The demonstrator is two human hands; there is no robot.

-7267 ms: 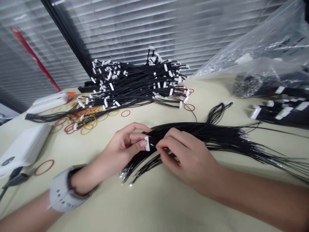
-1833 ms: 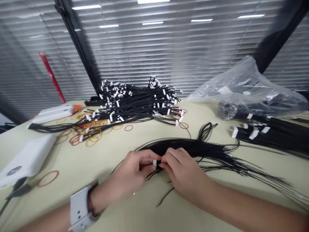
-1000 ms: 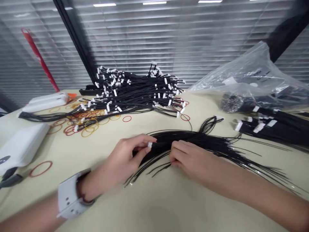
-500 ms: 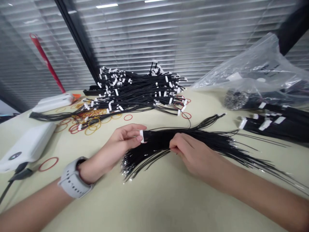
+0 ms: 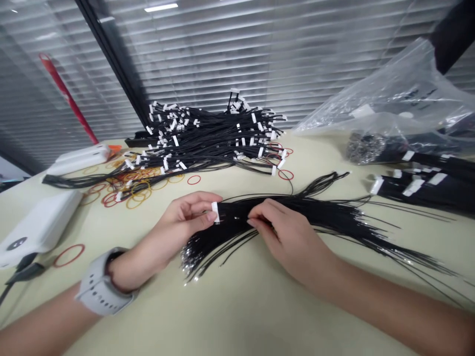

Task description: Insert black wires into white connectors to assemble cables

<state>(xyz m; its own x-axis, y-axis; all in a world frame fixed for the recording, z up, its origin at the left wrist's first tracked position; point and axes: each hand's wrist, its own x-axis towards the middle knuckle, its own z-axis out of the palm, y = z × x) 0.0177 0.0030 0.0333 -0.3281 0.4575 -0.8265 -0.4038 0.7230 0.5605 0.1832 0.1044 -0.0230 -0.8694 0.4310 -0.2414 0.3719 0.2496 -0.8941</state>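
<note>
My left hand pinches a white connector between thumb and fingers, over the left part of a loose bundle of black wires. Shiny metal terminals tip the bundle's left ends. My right hand is closed in a pinch above the middle of the bundle. A small shiny tip shows just left of its fingertips, in line with the connector. Whether that tip belongs to a wire in my right fingers or to the bundle below, I cannot tell.
A pile of black cables with white connectors lies at the back. Red and yellow rubber bands are scattered at left, near a white device with a plug. A clear plastic bag and more connector cables lie at right.
My right hand has moved left toward the connector, and its fingertips show more clearly. My left hand still holds the connector. The whole view has shifted slightly.
</note>
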